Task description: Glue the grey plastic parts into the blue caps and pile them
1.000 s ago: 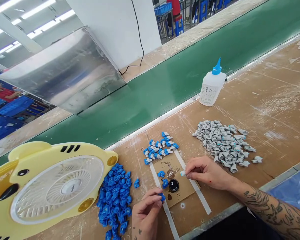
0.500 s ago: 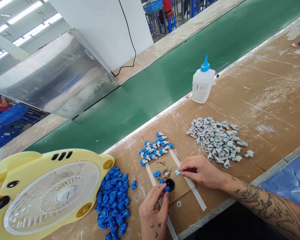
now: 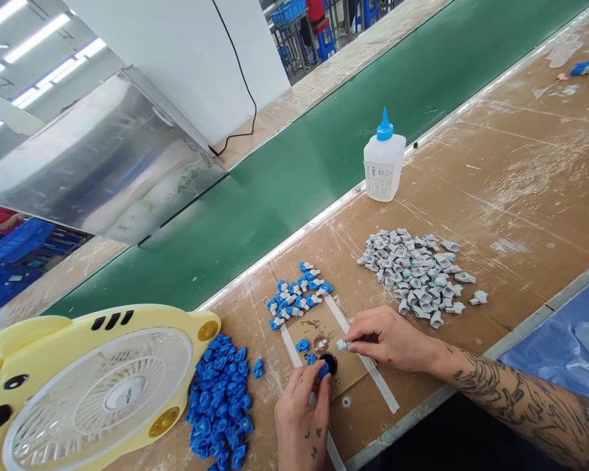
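My left hand (image 3: 304,409) pinches a small blue plastic piece (image 3: 323,370) at the rim of a round black cup (image 3: 330,362). Between the thumb and fingers of my right hand (image 3: 385,337) is a small grey plastic piece (image 3: 342,345), held just right of a small clear round dish (image 3: 321,343). Two loose blue pieces (image 3: 303,345) lie left of the dish, on a taped cardboard square (image 3: 346,379). Behind them sits a cluster of joined blue-and-grey pieces (image 3: 299,294). The two held pieces are apart from each other.
Loose grey pieces (image 3: 417,271) are heaped at the right, loose blue pieces (image 3: 220,399) at the left. A yellow animal-shaped fan (image 3: 181,366) lies beside the blue heap. A white bottle with a blue nozzle (image 3: 385,167) stands by the green conveyor belt (image 3: 294,173).
My right hand has brought the grey piece slightly nearer the black cup and my left hand. The left hand keeps its pinch at the cup. The whole view has shifted a little.
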Available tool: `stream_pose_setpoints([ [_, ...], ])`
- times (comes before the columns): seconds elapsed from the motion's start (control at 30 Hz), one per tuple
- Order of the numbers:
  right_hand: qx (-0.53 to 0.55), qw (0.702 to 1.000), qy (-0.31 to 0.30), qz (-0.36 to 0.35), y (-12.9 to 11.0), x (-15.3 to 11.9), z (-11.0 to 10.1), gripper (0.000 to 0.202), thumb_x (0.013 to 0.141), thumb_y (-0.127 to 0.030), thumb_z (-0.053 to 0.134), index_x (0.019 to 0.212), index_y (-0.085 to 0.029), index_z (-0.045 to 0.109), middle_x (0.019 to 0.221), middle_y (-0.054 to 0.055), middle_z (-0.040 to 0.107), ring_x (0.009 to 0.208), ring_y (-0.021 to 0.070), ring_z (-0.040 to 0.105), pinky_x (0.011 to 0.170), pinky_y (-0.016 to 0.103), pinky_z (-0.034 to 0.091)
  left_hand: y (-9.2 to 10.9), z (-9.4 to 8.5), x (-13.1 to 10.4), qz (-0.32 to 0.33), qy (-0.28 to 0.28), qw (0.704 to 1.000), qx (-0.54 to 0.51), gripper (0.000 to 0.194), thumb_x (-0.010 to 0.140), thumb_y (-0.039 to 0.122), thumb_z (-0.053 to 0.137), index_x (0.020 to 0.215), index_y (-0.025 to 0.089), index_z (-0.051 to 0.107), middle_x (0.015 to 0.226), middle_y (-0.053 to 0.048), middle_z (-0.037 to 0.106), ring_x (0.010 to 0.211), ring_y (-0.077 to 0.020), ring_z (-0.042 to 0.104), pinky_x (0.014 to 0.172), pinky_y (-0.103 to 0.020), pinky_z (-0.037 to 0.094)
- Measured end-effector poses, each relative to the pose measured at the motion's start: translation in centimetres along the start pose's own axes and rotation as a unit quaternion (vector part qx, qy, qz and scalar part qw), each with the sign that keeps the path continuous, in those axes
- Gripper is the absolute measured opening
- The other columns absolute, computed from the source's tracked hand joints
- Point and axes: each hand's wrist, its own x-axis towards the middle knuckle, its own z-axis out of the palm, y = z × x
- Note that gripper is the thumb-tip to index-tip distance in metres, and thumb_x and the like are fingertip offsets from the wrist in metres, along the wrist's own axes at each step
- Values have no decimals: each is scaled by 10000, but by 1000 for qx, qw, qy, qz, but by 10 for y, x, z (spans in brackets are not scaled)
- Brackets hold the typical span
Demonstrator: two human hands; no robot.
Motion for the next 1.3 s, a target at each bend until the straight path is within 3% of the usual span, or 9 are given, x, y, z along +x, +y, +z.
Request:
stream_pose_setpoints([
  [0.13,11,1000,4,5,-2,1,-1,259,955,-372,627,924,-193,811,793,68,761,696,156,670,651,240,500,2,-5,1,-22,12,999,-34,220,874,416,642,879,259,796,721,-39,738,564,-181,676,583,-285,576],
  [0.23,33,999,24,23,-6,0,0,262,929,-398,659,898,-189,814,785,70,766,695,162,677,639,242,504,2,-5,-2,-104,52,984,-132,275,780,497,745,862,241,800,756,-54,767,625,-209,713,601,-300,602],
  [0.37,101,989,63,84,-18,-4,8,240,871,-397,709,870,-185,822,799,63,783,681,159,687,619,234,519,7,-1,-2,-239,110,912,-315,424,587,543,891,828,209,787,721,-48,781,606,-204,718,566,-279,599],
  [0.47,137,982,72,107,-28,-8,20,247,868,-405,708,883,-190,829,807,57,793,683,159,700,624,230,540,15,2,1,-279,130,855,-417,432,531,509,936,796,212,767,673,-13,763,546,-147,671,549,-237,561],
  [0.57,138,983,85,87,-33,-9,31,277,895,-440,687,896,-204,832,842,60,803,735,175,726,690,248,574,21,4,1,-289,114,832,-461,418,526,480,946,776,204,755,644,-1,739,537,-137,657,551,-234,552],
  [0.87,33,989,132,-55,-37,-11,50,308,1004,-392,570,959,-225,824,830,60,796,725,154,737,697,209,593,23,6,-2,-274,115,824,-482,387,555,477,935,751,212,732,630,5,718,562,-141,654,569,-243,560],
  [0.97,3,991,102,-88,-36,-11,48,313,1023,-358,538,986,-219,816,836,62,794,722,146,734,694,200,588,25,1,-2,-266,104,830,-480,393,533,481,944,725,201,747,614,-9,732,543,-150,662,555,-250,560],
  [1.1,-3,993,43,-106,-35,-10,39,302,1015,-334,556,966,-185,814,822,81,791,694,146,731,662,196,574,25,-6,-2,-287,86,823,-482,391,494,461,963,711,201,770,614,-19,747,549,-157,678,549,-245,570],
  [1.3,13,996,34,-78,-34,-4,33,291,1002,-356,582,931,-201,817,807,67,789,696,140,728,665,192,558,14,-4,3,-284,39,837,-467,352,533,419,943,737,180,784,644,-60,765,560,-181,699,558,-266,583],
])
